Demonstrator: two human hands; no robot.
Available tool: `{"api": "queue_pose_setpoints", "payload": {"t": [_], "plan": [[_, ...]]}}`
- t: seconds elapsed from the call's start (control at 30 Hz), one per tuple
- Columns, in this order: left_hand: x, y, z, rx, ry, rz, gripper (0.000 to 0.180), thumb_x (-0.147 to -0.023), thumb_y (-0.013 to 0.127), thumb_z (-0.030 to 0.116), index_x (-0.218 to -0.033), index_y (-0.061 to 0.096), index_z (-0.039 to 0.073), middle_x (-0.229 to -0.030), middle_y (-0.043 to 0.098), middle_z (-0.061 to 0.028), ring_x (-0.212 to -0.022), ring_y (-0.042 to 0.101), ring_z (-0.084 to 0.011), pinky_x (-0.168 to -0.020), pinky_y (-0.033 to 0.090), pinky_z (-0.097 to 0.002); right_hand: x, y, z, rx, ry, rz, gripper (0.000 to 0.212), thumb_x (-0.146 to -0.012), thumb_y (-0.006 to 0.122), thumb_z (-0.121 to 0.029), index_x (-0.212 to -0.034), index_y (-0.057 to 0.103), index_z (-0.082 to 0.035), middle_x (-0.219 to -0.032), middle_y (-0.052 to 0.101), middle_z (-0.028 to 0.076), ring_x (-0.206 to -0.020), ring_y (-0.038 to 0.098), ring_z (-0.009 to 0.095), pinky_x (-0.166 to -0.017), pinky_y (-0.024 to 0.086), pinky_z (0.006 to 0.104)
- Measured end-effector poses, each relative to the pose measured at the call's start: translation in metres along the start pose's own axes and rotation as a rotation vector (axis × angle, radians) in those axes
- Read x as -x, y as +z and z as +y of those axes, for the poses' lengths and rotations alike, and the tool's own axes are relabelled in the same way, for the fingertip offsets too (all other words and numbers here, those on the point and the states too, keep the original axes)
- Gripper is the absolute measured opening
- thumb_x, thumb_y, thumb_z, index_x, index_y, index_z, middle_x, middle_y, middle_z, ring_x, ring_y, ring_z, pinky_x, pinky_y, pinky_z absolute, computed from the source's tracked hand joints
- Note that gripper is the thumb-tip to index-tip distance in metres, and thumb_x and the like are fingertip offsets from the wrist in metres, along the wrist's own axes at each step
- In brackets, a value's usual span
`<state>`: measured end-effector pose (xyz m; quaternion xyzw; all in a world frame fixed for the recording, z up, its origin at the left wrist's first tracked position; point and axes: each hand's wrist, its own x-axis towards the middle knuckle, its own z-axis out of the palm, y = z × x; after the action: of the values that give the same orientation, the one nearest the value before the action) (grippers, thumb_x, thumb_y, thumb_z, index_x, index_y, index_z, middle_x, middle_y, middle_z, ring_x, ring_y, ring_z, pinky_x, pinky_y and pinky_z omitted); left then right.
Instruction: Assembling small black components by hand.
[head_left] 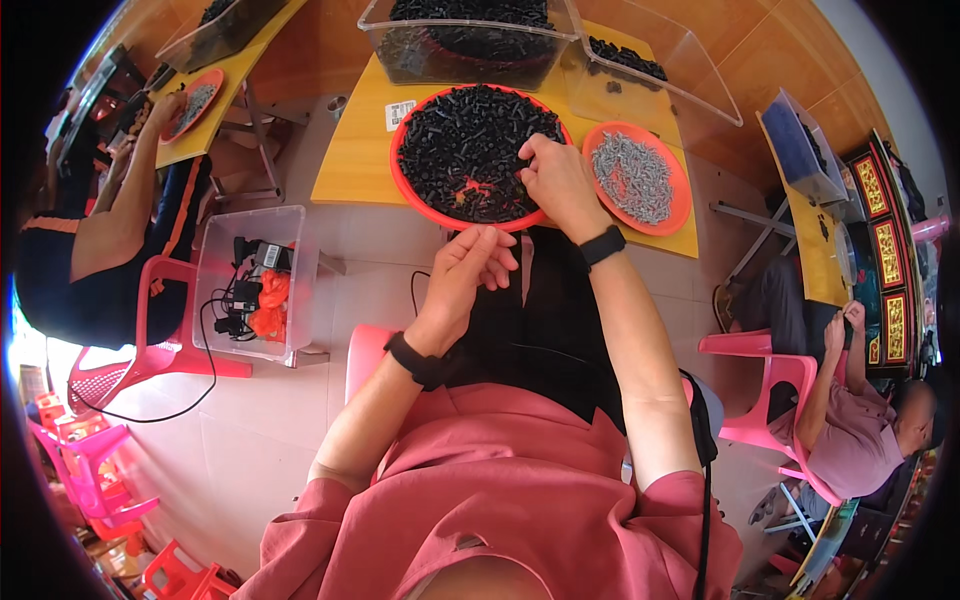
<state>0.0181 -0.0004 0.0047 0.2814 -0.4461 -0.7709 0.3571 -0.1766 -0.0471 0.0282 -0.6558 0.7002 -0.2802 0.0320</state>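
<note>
A round red tray (pixel 397 180) full of small black plastic pieces (pixel 465 135) lies on the yellow table before me. My right hand (pixel 560 182) is over the tray's right side, fingers bent closed at the black pieces. What its fingertips hold is hidden. At the tray's near rim is my left hand (pixel 468 275), thumb and forefinger pressed together in a pinch. Anything between them is too small to make out. To the right of my right hand sits an orange-red plate (pixel 681 205) heaped with small grey screw-like pieces (pixel 632 180).
Clear plastic bins (pixel 470 60) of black pieces stand at the table's back. A clear box (pixel 215 290) with cables and black adapters is at left. One person (pixel 110 220) works at a left table, another person (pixel 850 430) sits at right. Pink chairs (pixel 770 400) stand around.
</note>
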Motion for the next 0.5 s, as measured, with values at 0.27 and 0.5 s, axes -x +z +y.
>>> {"api": "queue_pose_setpoints", "payload": {"t": [0.27,0.5], "plan": [[0.007,0.010,0.016,0.243,-0.048,0.233,0.024,-0.097,0.053,0.019,-0.115,0.061,0.004,-0.104,0.067,-0.0065,-0.085,0.067,-0.0136,-0.078,0.053,-0.0250,0.041,-0.044,-0.056,-0.771,0.145,-0.388,0.021,-0.081,0.067,-0.003,-0.100,0.060,0.001,-0.079,0.067,0.004,-0.067,0.060,0.005,-0.061,0.048,0.0204],[0.004,-0.011,0.001,0.281,-0.065,0.218,0.028,-0.095,0.057,0.013,-0.120,0.059,0.002,-0.103,0.068,-0.0092,-0.089,0.067,-0.0151,-0.080,0.054,-0.0242,0.038,-0.030,-0.058,-0.843,0.187,-0.449,0.013,-0.079,0.065,-0.002,-0.091,0.066,0.003,-0.077,0.069,0.012,-0.064,0.066,0.016,-0.059,0.051,0.0277]]}}
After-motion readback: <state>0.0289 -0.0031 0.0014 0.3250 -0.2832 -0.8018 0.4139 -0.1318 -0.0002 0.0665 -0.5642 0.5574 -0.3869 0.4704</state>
